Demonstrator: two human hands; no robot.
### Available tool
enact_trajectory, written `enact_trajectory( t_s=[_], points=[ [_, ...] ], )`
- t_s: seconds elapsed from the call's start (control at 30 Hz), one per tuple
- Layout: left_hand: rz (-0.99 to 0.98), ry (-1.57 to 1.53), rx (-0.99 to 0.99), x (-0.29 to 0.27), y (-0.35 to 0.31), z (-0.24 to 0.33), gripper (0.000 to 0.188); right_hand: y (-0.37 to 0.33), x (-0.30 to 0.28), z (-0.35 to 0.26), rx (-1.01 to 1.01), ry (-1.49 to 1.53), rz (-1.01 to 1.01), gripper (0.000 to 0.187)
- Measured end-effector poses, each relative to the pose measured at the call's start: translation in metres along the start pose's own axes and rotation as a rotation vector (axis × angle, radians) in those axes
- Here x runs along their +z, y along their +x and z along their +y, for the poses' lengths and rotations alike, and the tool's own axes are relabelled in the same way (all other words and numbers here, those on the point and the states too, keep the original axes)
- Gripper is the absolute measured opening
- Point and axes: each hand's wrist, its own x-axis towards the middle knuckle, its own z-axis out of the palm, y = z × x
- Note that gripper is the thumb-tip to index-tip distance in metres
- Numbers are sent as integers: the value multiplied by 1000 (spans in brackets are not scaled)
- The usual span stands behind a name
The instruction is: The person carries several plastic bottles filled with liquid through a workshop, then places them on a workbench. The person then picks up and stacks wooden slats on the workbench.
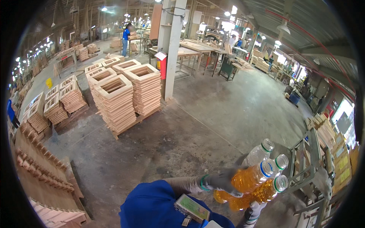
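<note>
Open-topped plastic bottles are bunched together in front of me at the lower right. A bottle of amber liquid with a blue neck ring [247, 179] is nearest my left hand [226, 183], whose dark glove wraps its side. Beside it, lower, tilts a bottle of amber liquid with a green neck ring [266, 192]. My right hand [255, 208], in a light glove, closes around the lower bottle from beneath; its fingers are partly hidden. Behind these are a clear bottle with a white-green neck ring [258, 152] and another clear bottle [279, 164], neither showing coloured liquid.
Stacked wooden frames [114, 91] stand on a pallet at the left, by a grey column [173, 49] with a red fire extinguisher [161, 67]. A metal rack [311, 163] is close on my right. Wooden panels [49, 171] lie at the near left. People work farther back.
</note>
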Motion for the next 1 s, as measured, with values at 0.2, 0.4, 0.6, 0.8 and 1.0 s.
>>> enact_trajectory(
  t_s=[0.2,0.4,0.6,0.8,1.0],
  points=[
    [140,157,17,-156,128,-19,78,203,-41,111,-63,78,-213,105],
    [252,443,46,-320,219,-13,76,374,-42,236,28,129,-398,98],
    [174,623,1,-520,344,-25,76,550,-55,374,-3,114,-241,102],
    [16,197,13,-691,505,-58,74,702,-127,481,-6,-29,-122,101],
    [10,94,6,-853,649,-127,73,869,-179,582,29,0,-28,99]
  ],
)
